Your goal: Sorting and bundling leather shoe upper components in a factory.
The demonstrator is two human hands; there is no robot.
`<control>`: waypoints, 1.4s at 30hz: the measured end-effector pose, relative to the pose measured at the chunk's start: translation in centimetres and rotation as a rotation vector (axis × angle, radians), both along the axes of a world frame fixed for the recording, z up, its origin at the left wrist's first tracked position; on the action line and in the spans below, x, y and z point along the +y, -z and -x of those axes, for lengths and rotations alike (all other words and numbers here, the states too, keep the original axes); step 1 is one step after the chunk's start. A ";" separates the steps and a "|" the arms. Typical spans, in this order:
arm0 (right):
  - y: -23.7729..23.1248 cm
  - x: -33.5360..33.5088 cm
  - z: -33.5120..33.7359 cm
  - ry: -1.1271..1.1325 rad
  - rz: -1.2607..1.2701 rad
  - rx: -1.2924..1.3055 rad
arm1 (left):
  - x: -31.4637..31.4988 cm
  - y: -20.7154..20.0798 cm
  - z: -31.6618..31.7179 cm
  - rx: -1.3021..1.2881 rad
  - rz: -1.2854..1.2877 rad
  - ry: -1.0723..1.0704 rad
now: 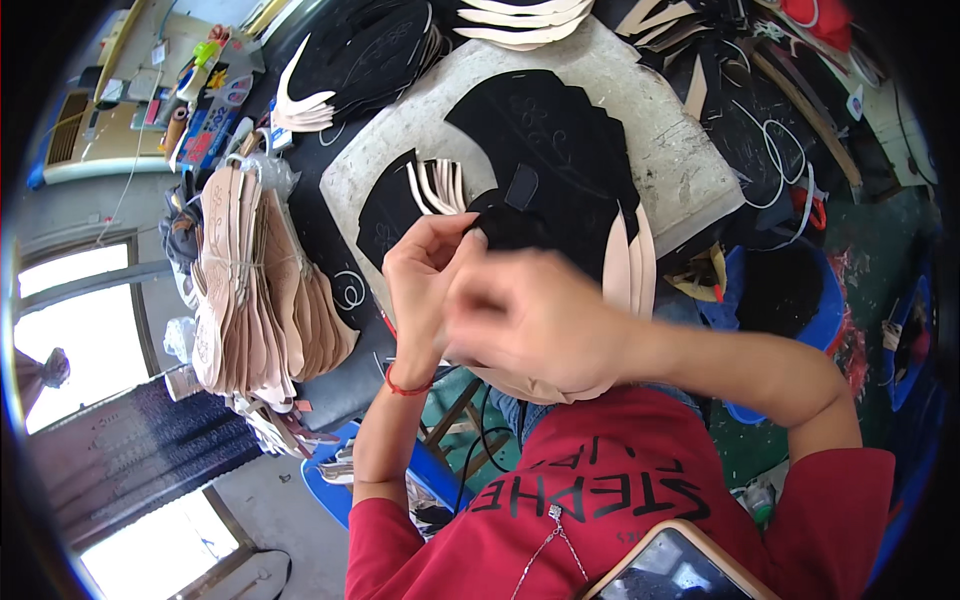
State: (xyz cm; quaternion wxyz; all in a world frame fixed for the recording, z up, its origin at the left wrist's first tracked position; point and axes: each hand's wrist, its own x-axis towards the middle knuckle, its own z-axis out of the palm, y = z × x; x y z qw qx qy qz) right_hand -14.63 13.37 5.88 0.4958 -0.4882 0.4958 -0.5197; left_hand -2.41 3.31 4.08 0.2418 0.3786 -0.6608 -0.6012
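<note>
My left hand (422, 278) is closed in a pinch at the edge of a small black material piece (510, 228), over the near part of the work board. Close beside it my right hand (550, 318) is smeared by motion. Its fingers look curled, but I cannot tell whether anything is in them. Beyond my hands lies a fanned stack of black shoe-upper-like pieces (555, 130) with faint stitched patterns. A small black tab (521, 186) rests on that stack. Pale curved strips (440, 184) lie left of it, and longer pale strips (630, 265) to its right.
The pieces lie on a worn grey-white board (690, 180). Tied bundles of beige cut pieces (240, 280) stand at the left. More black pieces (365, 60) are stacked at the back. A blue bin (830, 290) stands at the right, and a phone (680, 570) shows at my chest.
</note>
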 end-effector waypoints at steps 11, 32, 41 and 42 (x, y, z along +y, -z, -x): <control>0.0 1.1 5.2 0.242 -0.029 0.449 | -0.6 -1.2 -0.5 0.033 -0.261 0.083; 0.8 -2.3 7.8 -0.097 0.017 0.262 | -2.0 -0.2 -0.8 0.059 -0.424 0.129; 1.9 -2.3 4.8 0.111 0.267 0.823 | -2.2 0.5 -1.1 0.017 -0.373 0.136; 1.8 -2.4 5.0 0.110 0.268 0.822 | -2.1 0.4 -1.0 0.017 -0.373 0.135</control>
